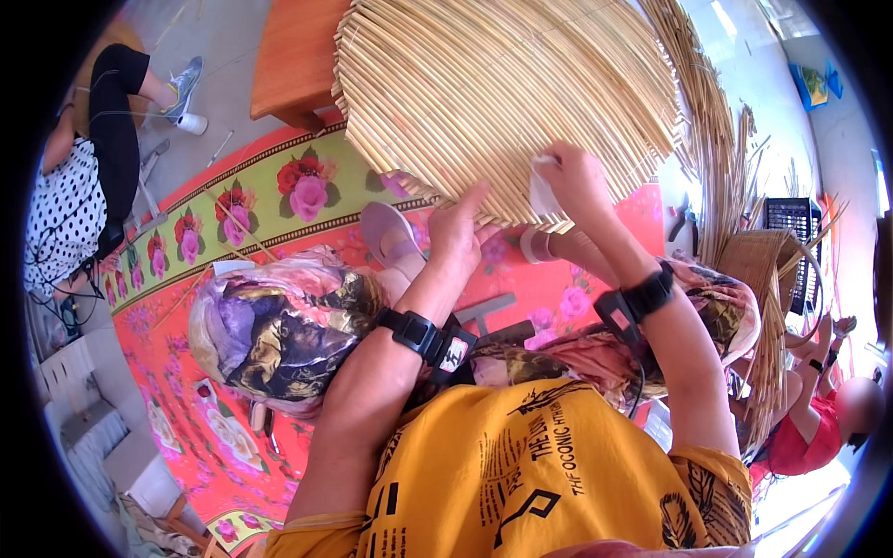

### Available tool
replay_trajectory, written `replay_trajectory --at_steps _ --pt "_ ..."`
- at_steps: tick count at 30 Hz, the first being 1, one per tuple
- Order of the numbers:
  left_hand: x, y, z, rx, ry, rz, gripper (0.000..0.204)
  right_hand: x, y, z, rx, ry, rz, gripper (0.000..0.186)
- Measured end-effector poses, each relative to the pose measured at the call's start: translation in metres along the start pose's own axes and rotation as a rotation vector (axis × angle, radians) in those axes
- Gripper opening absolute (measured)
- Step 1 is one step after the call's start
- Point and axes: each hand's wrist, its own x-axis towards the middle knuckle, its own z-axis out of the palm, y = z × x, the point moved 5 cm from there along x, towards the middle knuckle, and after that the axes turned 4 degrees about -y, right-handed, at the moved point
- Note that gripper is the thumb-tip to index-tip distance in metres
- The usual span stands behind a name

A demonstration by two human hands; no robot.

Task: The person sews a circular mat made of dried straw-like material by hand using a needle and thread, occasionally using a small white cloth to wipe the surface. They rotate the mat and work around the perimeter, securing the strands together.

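One reed panel (pixel 507 88) was above the red mat (pixel 160 358); the left hand (pixel 455 228) clamped its near rim, probably for steadiness, while fingers of the right hand (pixel 579 184) pinched a white sheet (pixel 543 191).

Here's dark lettering (pixel 546 435) across the yellow shirt (pixel 567 479), and there, one bold character on the pale label (pixel 455 354) at the left wrist!

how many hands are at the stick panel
2: the left hand is at the near edge of the stick panel, and the right hand is over it, pinching a white piece. Anything under the panel would be hidden.
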Motion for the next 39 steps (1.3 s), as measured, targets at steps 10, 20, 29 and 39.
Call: replay_trajectory --at_steps 10,20,29,39 --pt "-0.002 0.000 0.002 -0.004 0.028 0.028 0.040 0.004 -0.008 0.004 -0.109 0.027 -0.077 0.020" --pt "0.002 0.000 -0.001 0.052 0.022 -0.009 0.038 -0.036 -0.004 0.002 -0.007 -0.040 -0.146 0.017" --pt "-0.001 0.002 0.003 0.045 0.049 0.014 0.036 -0.043 0.004 -0.002 -0.094 -0.086 -0.195 0.016" --pt "-0.002 0.000 0.004 0.023 0.030 -0.002 0.037 -0.036 -0.007 0.000 -0.123 -0.082 -0.086 0.019"
